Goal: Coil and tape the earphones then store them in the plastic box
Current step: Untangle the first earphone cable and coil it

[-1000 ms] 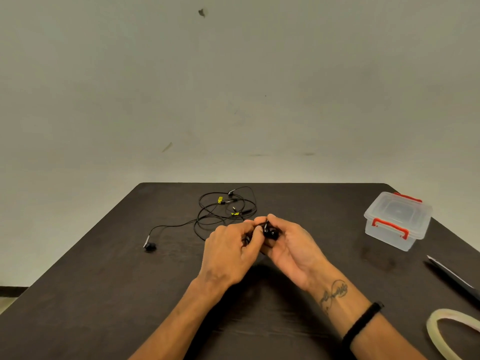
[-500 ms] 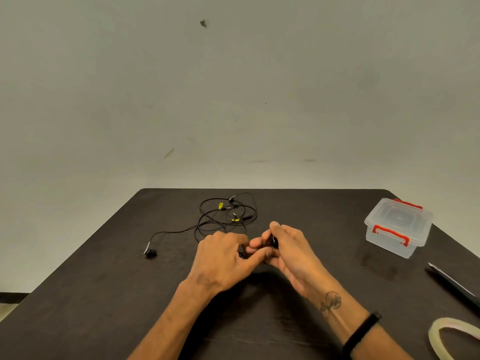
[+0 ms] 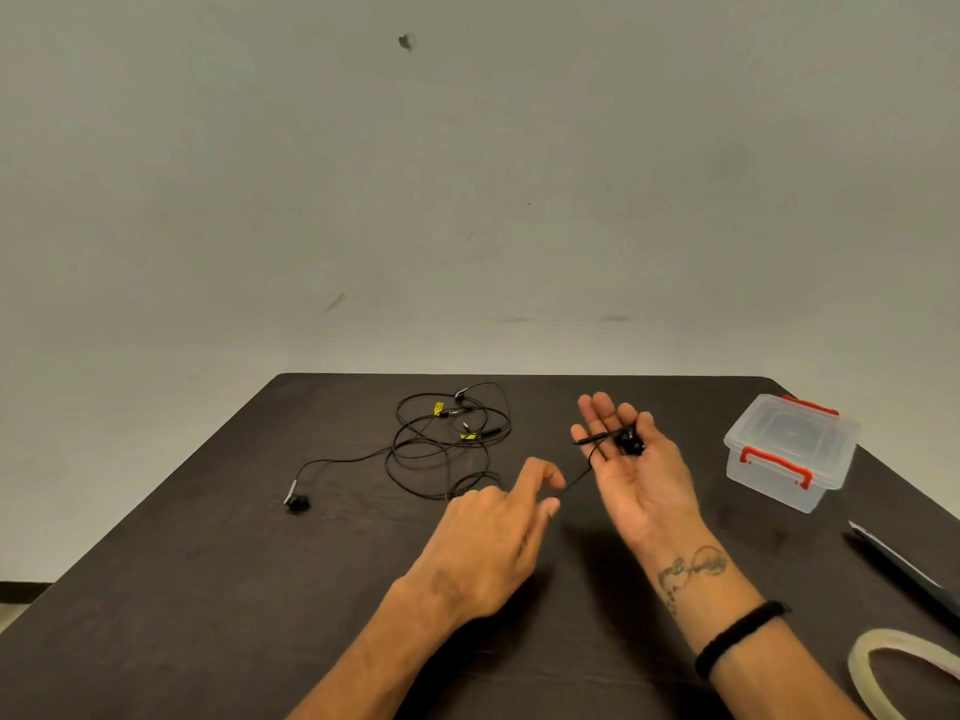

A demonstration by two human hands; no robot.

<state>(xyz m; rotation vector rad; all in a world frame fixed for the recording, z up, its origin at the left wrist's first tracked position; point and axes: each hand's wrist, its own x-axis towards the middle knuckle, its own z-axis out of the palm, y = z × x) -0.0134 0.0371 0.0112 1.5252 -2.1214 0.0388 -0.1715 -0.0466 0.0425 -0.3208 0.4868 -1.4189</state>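
Observation:
Black earphones lie on the dark table (image 3: 208, 589), their loose cord tangle (image 3: 441, 444) carrying small yellow tags. One earbud (image 3: 297, 502) rests alone at the left. My right hand (image 3: 639, 480) is palm up with straight fingers, and its thumb pins the other earbud (image 3: 630, 442) against the palm. The cord crosses those fingers and drops to my left hand (image 3: 493, 532), which pinches it between thumb and fingertips. The clear plastic box (image 3: 789, 449) with red latches stands shut at the right.
A roll of clear tape (image 3: 904, 672) lies at the bottom right corner. A long dark flat tool (image 3: 904, 563) lies by the right edge, in front of the box. A plain wall rises behind the table's far edge.
My hands have separated. The right hand turned palm up and moved right with the earbud, while the left drew back along the cord, stretching a short length between them.

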